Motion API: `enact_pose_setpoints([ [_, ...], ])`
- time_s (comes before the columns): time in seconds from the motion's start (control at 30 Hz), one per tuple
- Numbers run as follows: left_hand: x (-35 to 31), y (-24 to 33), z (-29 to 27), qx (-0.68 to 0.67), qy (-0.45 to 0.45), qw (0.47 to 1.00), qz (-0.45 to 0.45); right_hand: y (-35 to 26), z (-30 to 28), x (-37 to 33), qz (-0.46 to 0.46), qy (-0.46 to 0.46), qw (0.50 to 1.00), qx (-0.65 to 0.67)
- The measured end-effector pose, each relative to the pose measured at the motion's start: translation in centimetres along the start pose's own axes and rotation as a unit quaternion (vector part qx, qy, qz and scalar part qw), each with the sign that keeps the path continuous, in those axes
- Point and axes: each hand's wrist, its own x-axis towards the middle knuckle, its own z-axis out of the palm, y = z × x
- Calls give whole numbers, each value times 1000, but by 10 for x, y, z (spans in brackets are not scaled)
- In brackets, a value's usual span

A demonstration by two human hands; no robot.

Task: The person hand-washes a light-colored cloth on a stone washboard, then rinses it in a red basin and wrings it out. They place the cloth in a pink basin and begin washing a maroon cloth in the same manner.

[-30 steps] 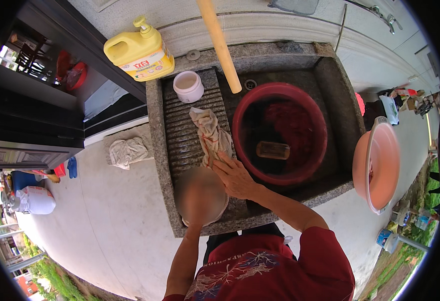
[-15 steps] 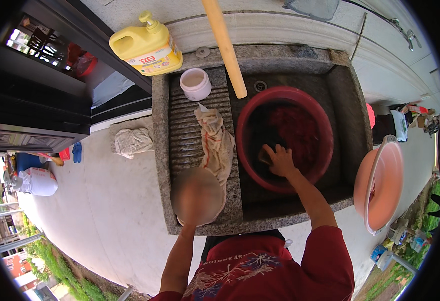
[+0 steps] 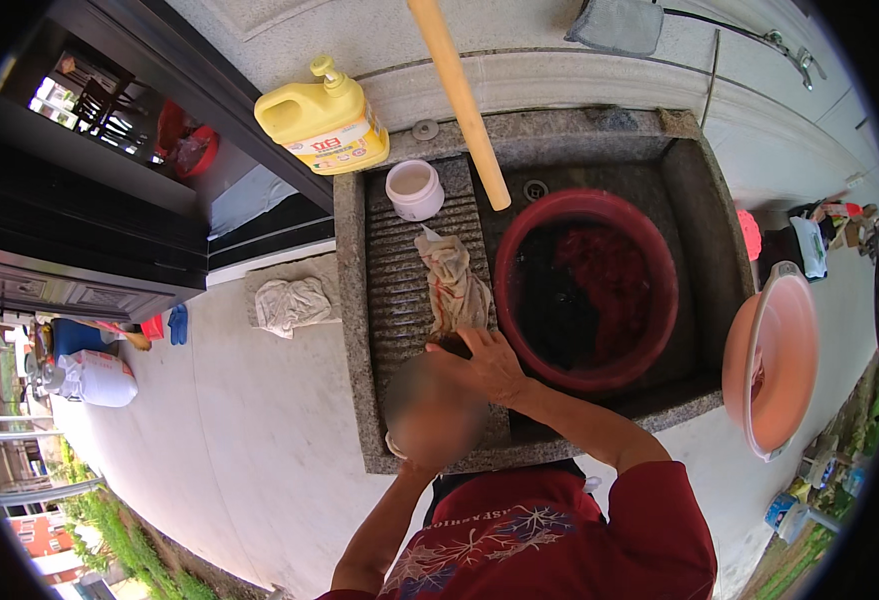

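Cloth point(image 3: 462, 290) lies on the bumpy stone board point(image 3: 394, 280), prob. so it won't slip. R hand point(image 3: 496, 366) is curled round a dark block point(image 3: 449, 344), at the cloth. L hand point(image 3: 432, 425) is close by (a blur hides it), so can't tell its grip. Red tub point(image 3: 589, 380) w/ water sits near, prob. for easy reach.

Beyond my right hand point(image 3: 496, 368) rises a pale wall point(image 3: 519, 25) crossed by a band of moulding point(image 3: 559, 80). Far to the left of that hand, a dark door point(image 3: 69, 275) stands open, and past it I see dark chairs point(image 3: 104, 105) near a bright window point(image 3: 51, 97). Pale floor point(image 3: 259, 430) spreads on both sides of me. Behind my hand, at far left, daylight falls on green grass point(image 3: 109, 520).
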Motion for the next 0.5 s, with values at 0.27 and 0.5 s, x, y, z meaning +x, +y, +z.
enact_pose_setpoints([
  [0.27, -4, 1, 4, -10, 25, 999, 31, 73, 11, 106, 196, 0, 962, -192],
  [0.5, 22, 5, -47, -76, 1, 997, 15, -32, 23, 38, -102, -64, 989, -90],
])
